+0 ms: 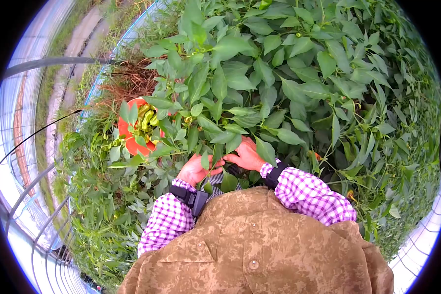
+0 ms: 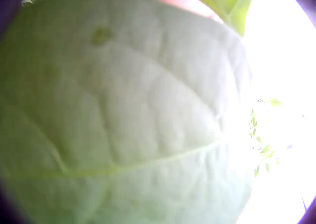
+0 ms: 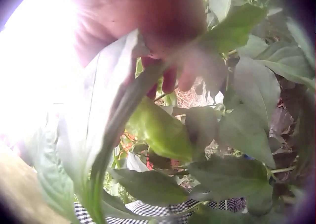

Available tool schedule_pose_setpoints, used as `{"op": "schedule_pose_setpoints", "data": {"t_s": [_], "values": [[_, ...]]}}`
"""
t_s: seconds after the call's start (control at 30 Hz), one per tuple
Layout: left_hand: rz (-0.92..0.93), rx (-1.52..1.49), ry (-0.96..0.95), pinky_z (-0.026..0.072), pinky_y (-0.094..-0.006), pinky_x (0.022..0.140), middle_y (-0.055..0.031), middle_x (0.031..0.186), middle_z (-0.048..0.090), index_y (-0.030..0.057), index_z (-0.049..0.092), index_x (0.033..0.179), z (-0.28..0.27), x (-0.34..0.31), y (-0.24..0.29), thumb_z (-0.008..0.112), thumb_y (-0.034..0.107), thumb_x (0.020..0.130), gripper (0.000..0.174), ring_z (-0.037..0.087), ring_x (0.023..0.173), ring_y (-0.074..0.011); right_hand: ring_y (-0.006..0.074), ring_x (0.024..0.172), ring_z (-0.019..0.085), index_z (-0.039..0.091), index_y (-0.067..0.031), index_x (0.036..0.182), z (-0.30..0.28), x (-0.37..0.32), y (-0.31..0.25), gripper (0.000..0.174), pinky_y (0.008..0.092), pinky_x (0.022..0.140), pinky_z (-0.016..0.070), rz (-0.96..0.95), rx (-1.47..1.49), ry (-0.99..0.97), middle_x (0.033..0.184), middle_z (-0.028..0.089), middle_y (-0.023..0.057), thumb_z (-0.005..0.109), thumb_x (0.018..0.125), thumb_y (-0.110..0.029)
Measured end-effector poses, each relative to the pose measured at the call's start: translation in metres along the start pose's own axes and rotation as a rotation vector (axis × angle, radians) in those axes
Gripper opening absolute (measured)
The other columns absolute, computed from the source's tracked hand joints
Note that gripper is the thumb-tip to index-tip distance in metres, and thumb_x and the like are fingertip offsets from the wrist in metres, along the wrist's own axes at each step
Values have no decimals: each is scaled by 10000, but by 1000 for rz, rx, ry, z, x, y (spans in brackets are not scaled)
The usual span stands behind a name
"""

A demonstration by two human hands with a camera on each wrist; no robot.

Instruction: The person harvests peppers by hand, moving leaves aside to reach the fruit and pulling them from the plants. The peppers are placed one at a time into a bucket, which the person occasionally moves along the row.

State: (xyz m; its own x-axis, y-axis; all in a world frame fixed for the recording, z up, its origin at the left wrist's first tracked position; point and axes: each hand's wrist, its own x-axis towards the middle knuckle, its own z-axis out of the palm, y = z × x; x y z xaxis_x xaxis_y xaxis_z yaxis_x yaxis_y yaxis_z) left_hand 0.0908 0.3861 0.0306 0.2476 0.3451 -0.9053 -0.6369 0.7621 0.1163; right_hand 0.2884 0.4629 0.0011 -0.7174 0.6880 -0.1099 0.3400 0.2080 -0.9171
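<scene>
Both hands meet low among the pepper plant's leaves, just in front of the person's chest. In the head view the left hand (image 1: 195, 170) is turned with its fingers toward the right hand (image 1: 248, 156), and leaves partly cover the fingertips of both. A green pepper (image 3: 164, 133) shows in the right wrist view, its upper end right at the right hand's curled fingers (image 3: 169, 80). A large leaf (image 2: 123, 105) fills most of the left wrist view and hides what the left hand's fingers do.
An orange-red bucket (image 1: 127, 131) with several green peppers (image 1: 146, 119) stands among the plants to the left. Dense pepper foliage (image 1: 299, 88) spreads ahead and to the right. Curved hoops (image 1: 59, 61) and plastic sheeting line the left side.
</scene>
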Motion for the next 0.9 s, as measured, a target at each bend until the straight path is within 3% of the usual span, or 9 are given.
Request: {"op": "schedule_pose_setpoints", "data": {"t_s": [0.13,0.3,0.43,0.5,0.57,0.6,0.7,0.8,0.9], "values": [[29,32,-77,541,-408,761,-115,1066,627,60,520,1164,-2,4,-1,611,97,876,305,632,931,-231,379,942,577,611,-50,1074,1,-4,-8,343,434,821,452,105,8,-89,1019,609,194,634,806,-262],[272,213,275,560,-329,620,-87,993,637,48,545,1136,31,1,-4,599,-10,833,313,642,818,-200,408,819,615,604,-8,965,7,0,-26,316,474,726,466,406,169,-283,891,639,233,580,831,-293],[351,434,315,569,-350,628,-106,995,636,24,487,1175,-11,27,-6,578,-75,799,399,658,810,-226,97,738,563,622,-18,858,-42,14,-67,215,254,652,452,729,792,-493,832,650,71,614,880,-232],[312,439,298,539,-297,575,-99,975,643,12,524,1134,-4,17,0,569,-27,824,316,647,769,-200,86,692,547,608,-40,831,-48,18,-61,206,230,624,443,712,699,-247,755,603,7,624,891,-237],[410,1224,439,525,-298,634,-79,948,660,7,565,1086,-17,13,7,507,20,860,233,643,799,-180,68,708,530,603,-40,827,-62,22,-57,206,227,635,435,759,811,-171,775,597,-4,628,892,-234],[557,1265,437,521,-322,703,-76,933,674,0,568,1113,17,-25,17,528,97,892,245,643,810,-193,56,656,500,588,-33,777,-60,22,-54,236,240,585,411,736,825,-82,726,572,-2,652,877,-238],[544,592,97,497,-314,804,-106,1045,644,-18,512,1210,49,-68,23,565,146,908,347,624,905,-192,89,660,535,578,-44,851,-63,28,-76,199,258,599,448,770,939,-17,787,590,11,617,903,-231],[528,467,-221,449,-341,923,-127,1293,513,17,356,1361,64,-104,12,605,212,900,559,529,1143,-193,110,700,578,561,-28,925,-50,32,-103,204,272,606,502,679,1032,-16,811,594,26,597,915,-228],[442,353,-98,499,-332,856,-112,1198,543,32,355,1340,66,-130,0,681,170,835,617,587,1042,-208,107,748,597,551,-8,984,-47,32,-124,205,240,595,504,527,932,-231,841,600,45,598,911,-194]]}}
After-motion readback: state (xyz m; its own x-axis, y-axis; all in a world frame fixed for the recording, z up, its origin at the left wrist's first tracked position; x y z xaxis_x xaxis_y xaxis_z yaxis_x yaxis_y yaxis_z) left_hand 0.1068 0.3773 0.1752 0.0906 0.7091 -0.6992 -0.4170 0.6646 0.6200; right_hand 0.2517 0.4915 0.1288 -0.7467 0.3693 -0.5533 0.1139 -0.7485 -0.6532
